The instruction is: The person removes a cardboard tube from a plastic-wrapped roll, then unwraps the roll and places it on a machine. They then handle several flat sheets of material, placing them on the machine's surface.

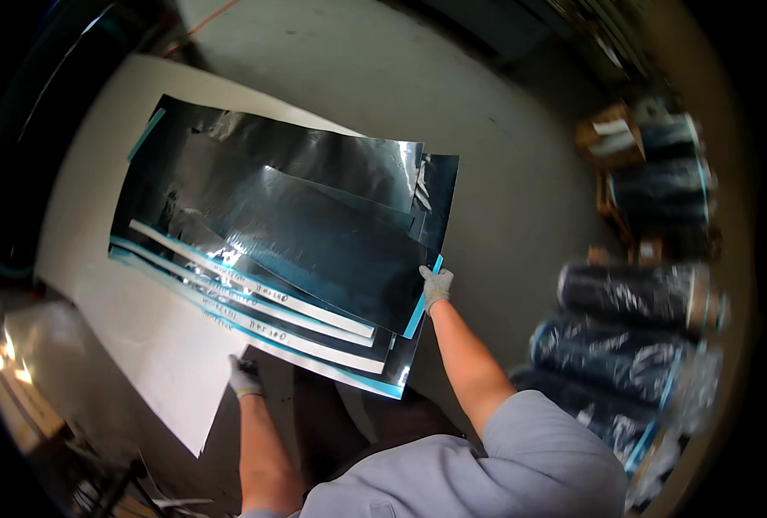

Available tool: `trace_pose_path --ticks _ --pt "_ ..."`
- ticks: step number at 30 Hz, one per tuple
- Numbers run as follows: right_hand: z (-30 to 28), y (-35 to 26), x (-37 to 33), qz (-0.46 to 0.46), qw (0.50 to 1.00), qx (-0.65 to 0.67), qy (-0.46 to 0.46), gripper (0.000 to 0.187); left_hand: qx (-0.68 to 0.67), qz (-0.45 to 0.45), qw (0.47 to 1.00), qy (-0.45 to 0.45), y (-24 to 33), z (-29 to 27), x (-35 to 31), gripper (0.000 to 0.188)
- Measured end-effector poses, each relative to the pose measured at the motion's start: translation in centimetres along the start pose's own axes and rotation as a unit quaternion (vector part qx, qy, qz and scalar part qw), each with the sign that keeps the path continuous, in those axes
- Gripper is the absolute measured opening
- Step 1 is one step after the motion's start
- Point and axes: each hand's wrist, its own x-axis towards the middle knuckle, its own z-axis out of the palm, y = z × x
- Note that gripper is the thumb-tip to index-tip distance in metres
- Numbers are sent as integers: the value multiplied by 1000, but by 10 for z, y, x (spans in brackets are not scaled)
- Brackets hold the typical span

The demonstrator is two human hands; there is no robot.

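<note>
A stack of dark glossy sheets lies on a large white board, its layers overlapping unevenly. Several white strips with blue edges and handwriting run along the stack's near side. My right hand, in a light grey glove, pinches the blue-edged right end of an upper dark sheet. At the board's near edge, below the stack, is my gloved left hand. Its fingers are small and blurred, so their grip is unclear.
Dark rolls in clear plastic wrap lie along the right side, with a cardboard box farther back. A large dark cylinder stands at the far left. Grey floor extends beyond the board.
</note>
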Motion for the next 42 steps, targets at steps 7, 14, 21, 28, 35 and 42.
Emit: trace_pose_path --ticks 7,14,21,28,35,42 --pt "-248 166 44 68 991 112 37 19 73 33 996 -29 11 10 24 44" --pt "-357 308 62 97 962 216 134 17 155 78 984 -29 44 -2 32 42" --pt "-441 456 104 388 883 -215 154 65 164 36 985 -24 28 34 25 43" --pt "-229 228 27 109 927 -359 1 20 92 77 993 16 57 38 -24 44" --pt "-19 -72 -122 -396 843 -284 -227 33 27 114 992 38 56 92 -97 42" --pt "79 -277 -200 -751 558 -233 -266 52 31 163 985 41 161 145 -200 40"
